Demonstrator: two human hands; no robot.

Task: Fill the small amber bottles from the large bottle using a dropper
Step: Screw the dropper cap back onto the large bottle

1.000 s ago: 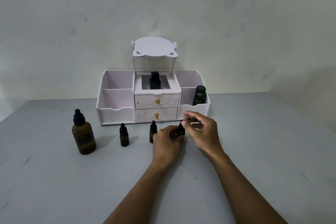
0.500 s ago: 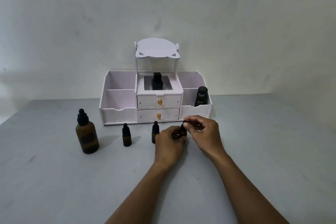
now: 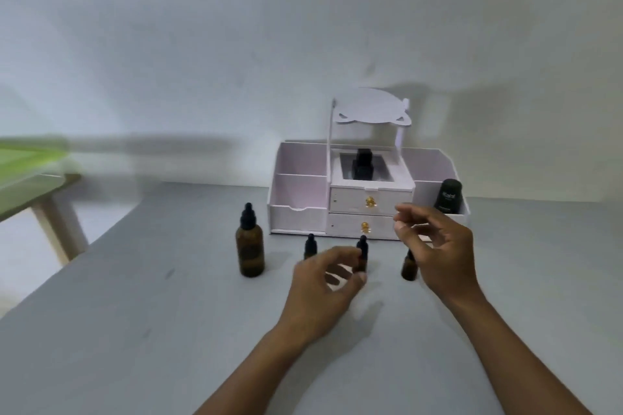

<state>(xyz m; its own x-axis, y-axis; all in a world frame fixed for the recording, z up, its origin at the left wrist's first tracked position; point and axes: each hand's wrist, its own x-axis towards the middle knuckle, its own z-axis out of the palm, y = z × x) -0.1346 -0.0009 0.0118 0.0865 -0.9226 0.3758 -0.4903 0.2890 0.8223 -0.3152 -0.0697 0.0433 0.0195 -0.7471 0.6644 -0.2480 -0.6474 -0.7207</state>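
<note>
While small bottles [image 3: 361, 254] stand, left hand [image 3: 323, 290], right hand [image 3: 438, 246] seemingly released, empty.

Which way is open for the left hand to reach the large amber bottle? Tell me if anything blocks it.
Probably yes. The left hand hovers open, holding nothing, and the large amber bottle stands upright to its left on the table. Only the leftmost small bottle stands near that path, slightly behind it.
</note>
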